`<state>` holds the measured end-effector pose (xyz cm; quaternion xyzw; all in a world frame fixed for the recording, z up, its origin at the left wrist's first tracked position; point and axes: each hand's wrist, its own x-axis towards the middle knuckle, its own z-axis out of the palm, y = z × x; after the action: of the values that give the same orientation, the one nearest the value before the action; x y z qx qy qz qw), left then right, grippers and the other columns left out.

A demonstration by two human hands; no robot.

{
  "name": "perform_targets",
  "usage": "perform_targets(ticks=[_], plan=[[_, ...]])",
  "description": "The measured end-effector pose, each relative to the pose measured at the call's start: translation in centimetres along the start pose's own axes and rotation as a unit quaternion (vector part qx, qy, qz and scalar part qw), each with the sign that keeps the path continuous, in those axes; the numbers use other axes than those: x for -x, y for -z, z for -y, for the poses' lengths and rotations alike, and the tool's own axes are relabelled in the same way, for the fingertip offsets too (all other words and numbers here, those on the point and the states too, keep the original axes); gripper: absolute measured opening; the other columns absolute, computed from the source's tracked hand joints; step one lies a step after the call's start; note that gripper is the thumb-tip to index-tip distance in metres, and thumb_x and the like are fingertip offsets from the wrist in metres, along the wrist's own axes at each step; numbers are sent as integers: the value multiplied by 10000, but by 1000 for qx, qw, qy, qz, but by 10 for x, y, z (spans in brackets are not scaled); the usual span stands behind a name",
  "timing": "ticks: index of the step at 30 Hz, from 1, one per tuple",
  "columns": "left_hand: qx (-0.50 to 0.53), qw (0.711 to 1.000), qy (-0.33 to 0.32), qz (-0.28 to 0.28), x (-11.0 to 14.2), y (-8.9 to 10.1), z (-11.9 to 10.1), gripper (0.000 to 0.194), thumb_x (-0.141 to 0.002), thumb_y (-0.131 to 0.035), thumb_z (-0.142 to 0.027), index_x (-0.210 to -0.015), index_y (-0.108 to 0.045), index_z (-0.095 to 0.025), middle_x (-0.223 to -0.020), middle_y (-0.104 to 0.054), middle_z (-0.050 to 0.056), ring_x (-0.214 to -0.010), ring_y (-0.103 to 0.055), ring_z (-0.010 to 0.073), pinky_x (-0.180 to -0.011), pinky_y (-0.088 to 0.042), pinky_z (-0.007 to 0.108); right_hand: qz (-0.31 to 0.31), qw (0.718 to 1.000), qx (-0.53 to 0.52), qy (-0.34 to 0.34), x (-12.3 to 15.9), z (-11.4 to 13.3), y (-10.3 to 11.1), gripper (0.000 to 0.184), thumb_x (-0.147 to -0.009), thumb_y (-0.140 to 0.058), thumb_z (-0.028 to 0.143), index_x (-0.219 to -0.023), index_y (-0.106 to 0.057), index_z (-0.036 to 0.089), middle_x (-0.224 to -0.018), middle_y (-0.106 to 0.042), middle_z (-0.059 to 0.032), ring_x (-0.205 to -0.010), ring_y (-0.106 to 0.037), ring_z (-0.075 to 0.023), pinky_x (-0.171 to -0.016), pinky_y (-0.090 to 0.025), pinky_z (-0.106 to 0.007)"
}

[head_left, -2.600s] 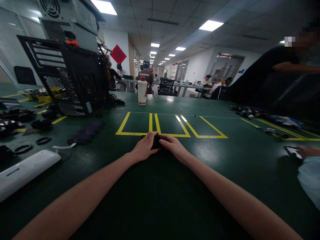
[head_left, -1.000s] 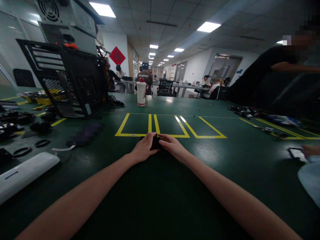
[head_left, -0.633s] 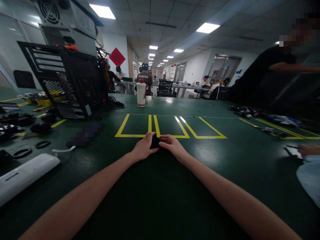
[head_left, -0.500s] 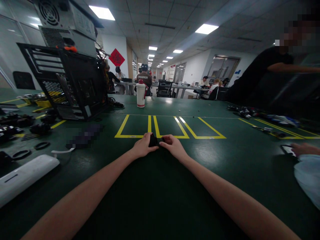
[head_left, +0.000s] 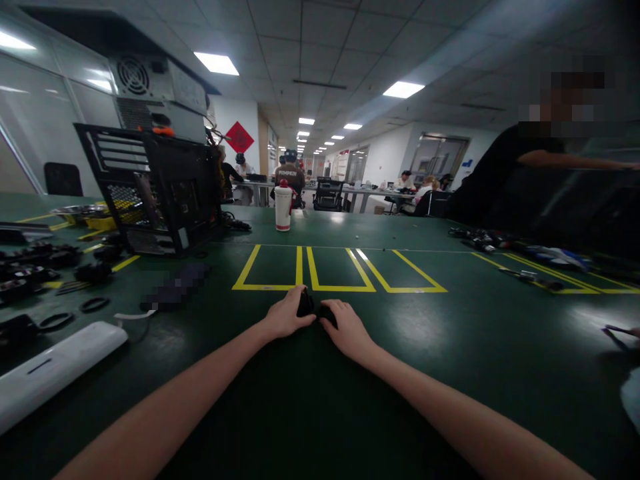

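Note:
Over the green tabletop (head_left: 320, 400), just in front of the yellow tape outlines, both my hands work close together. My left hand (head_left: 287, 315) is closed round a dark, blocky black piece (head_left: 305, 304), its thumb along the near side. A second, rounded black piece (head_left: 328, 315) sits under the curled fingers of my right hand (head_left: 347, 328). A narrow gap separates the two pieces. Both are partly covered by fingers and too dark for me to tell their kind.
An open computer case (head_left: 165, 193) stands left, with black parts (head_left: 35, 260) and a long white device (head_left: 60, 373) nearer. A white bottle (head_left: 283, 208) stands beyond the tape. Loose parts (head_left: 480, 240) lie right; a person in black (head_left: 505, 160) leans there.
The right-hand piece has come away from the left-hand one a little and shows a larger rounded face. The view has tilted up slightly. A co-worker's hand at right has mostly left the frame.

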<state>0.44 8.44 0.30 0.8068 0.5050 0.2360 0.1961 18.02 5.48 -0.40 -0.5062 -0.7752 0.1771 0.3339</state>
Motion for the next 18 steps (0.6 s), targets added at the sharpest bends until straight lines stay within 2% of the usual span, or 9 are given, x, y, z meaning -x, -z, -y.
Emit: perform_targets(ticks=[4,6,7,9,11,13,15,18], plan=[[38,999,1,32,50,6,-22,634,-714,-565,-373,-1246,-271,-194,-1221,-447,111,-1064,-492,267,-868,-406,408,56,997,-54,-16,42,25,14,290,-748,-531,243,-1037,-557,254,-1066,-560,-52,-1023,-469,-261,-872,-362,-439],[68,996,0,51,82,9,-33,620,-709,-567,-382,-1236,-284,-218,-1172,-486,84,-1036,-510,250,-853,-422,387,67,991,-104,-55,63,39,21,305,-744,-539,253,-1049,-542,254,-1066,-559,-47,-1015,-485,-246,-884,-365,-431],[85,994,-1,71,99,9,-38,620,-710,-565,-386,-1240,-280,-236,-1164,-491,70,-1021,-520,239,-840,-434,370,72,983,-144,-85,72,48,23,307,-745,-539,262,-1051,-532,242,-1055,-561,-50,-1008,-497,-235,-894,-368,-422],[97,991,6,89,130,8,-45,639,-686,-582,-363,-1239,-276,-265,-1152,-502,52,-1000,-533,227,-833,-441,350,102,949,-263,-141,90,67,24,288,-753,-528,267,-1035,-511,211,-1056,-560,-57,-1014,-519,-204,-908,-383,-381],[93,992,11,81,157,5,-48,653,-654,-593,-294,-1229,-284,-289,-1168,-495,38,-1011,-528,219,-864,-427,340,147,909,-364,-139,107,87,18,248,-750,-528,259,-987,-506,190,-1033,-570,-59,-1000,-537,-186,-898,-403,-350],[91,992,25,78,179,3,-46,668,-630,-592,-257,-1223,-292,-315,-1177,-495,26,-1007,-536,219,-857,-437,331,178,881,-418,-133,121,103,8,315,-677,-605,227,-967,-489,181,-1017,-573,-64,-987,-547,-193,-872,-425,-342],[96,990,54,89,197,3,-42,678,-628,-601,-289,-1231,-296,-346,-1189,-495,15,-1018,-536,233,-857,-444,339,189,871,-431,-140,132,114,-5,345,-635,-642,221,-946,-498,178,-990,-574,-62,-963,-556,-200,-843,-442,-341],[98,985,108,92,221,5,-33,656,-659,-581,-384,-1248,-294,-387,-1210,-494,1,-1038,-531,252,-871,-443,371,183,880,-423,-115,142,122,-21,372,-612,-673,277,-954,-546,204,-1035,-535,-48,-970,-533,-194,-822,-452,-312]])
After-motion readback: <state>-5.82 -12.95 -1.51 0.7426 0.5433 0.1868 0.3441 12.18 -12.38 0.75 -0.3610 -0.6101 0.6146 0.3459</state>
